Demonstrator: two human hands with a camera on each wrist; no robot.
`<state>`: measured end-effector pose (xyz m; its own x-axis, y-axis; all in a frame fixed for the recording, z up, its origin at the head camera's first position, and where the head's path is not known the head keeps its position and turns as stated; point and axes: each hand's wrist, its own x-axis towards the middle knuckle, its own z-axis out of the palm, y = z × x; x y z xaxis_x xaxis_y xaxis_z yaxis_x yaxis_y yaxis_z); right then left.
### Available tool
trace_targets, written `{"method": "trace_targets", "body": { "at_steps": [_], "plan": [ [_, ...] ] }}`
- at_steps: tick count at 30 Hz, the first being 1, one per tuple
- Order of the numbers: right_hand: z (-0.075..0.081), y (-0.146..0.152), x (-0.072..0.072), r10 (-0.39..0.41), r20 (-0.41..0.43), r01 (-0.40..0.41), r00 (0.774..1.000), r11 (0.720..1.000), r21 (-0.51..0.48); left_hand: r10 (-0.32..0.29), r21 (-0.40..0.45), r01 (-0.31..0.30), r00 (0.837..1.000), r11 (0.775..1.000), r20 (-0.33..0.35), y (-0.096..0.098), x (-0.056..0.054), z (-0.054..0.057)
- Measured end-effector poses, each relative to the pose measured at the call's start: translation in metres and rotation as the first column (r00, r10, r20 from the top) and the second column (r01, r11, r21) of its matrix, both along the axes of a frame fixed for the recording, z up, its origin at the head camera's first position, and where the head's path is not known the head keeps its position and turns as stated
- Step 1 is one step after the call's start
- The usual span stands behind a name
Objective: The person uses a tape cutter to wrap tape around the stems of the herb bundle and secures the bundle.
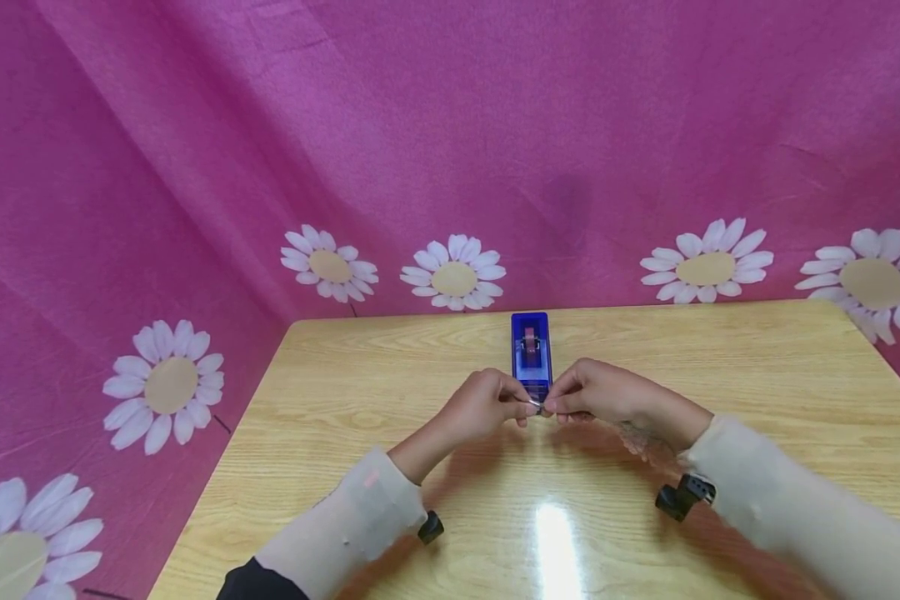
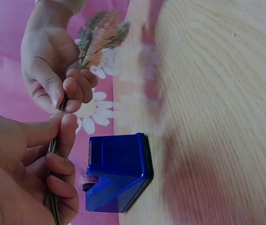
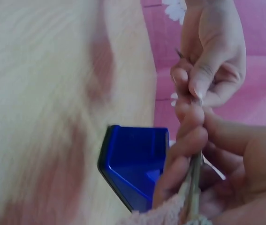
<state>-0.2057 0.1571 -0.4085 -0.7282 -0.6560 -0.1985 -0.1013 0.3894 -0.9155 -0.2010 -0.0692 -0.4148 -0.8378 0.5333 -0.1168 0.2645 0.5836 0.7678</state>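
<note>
Nearest: sleeves (image 1: 360,508) at lower left and lower right of the head view. My left fingers (image 2: 61,187) pinch a bundle of thin stems (image 2: 53,146); my right fingers (image 3: 191,142) pinch the same bundle, the two grips meeting thumb to thumb. Flower end (image 2: 102,40), orange-pink and green, sticks out past the right fingers, upper middle of the left wrist view.

Progress, my judgement: bundle is gathered and held above the surface (image 1: 285,433), gripped from both sides. Remaining: the handling at the meeting point looks unfinished, and the bundle is not set down. Cannot tell whether anything is wound round it there.

Beyond, centre of the head view: blue dispenser (image 1: 531,350), probably for tape, standing on the surface just past my fingers. Farthest: pink daisy-printed cloth (image 1: 570,108), across the top.
</note>
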Motion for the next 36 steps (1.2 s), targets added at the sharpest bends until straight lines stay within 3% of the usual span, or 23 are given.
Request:
{"method": "trace_targets", "body": {
  "at_steps": [6,9,12,14,19,23,28,36],
  "plan": [
    [-0.003,-0.005,0.008,-0.146,-0.051,0.147,0.988,0.989,0.019,-0.04,0.056,0.033,0.99,0.998,0.138,-0.003,-0.004,0.0],
    [-0.002,-0.008,0.012,-0.17,-0.116,0.176,0.979,0.983,0.05,-0.065,0.044,0.059,0.985,0.997,0.163,-0.004,-0.005,-0.001],
    [-0.002,-0.01,0.013,-0.146,-0.175,0.161,0.974,0.984,0.073,-0.056,0.046,0.049,0.983,0.998,0.176,-0.003,-0.006,-0.002],
    [-0.002,-0.01,0.011,-0.125,-0.165,0.14,0.978,0.987,0.084,-0.034,0.047,0.026,0.983,0.999,0.179,-0.002,-0.007,-0.002],
    [-0.001,-0.006,0.002,-0.033,-0.025,0.036,0.999,0.996,0.086,0.014,0.018,-0.016,0.992,1.0,0.129,0.0,-0.006,-0.002],
    [0.0,-0.003,-0.003,0.027,0.069,-0.031,0.997,0.998,0.063,0.035,0.022,-0.038,0.995,0.999,0.095,0.001,-0.005,-0.003],
    [-0.002,-0.001,-0.005,0.002,0.065,-0.005,0.998,0.999,0.036,0.036,0.072,-0.047,0.989,0.996,0.142,-0.001,-0.007,-0.005],
    [-0.005,-0.004,-0.002,-0.089,-0.052,0.092,0.995,0.995,0.043,-0.033,0.037,0.027,0.982,0.999,0.186,-0.003,-0.012,-0.005]
  ]
}}
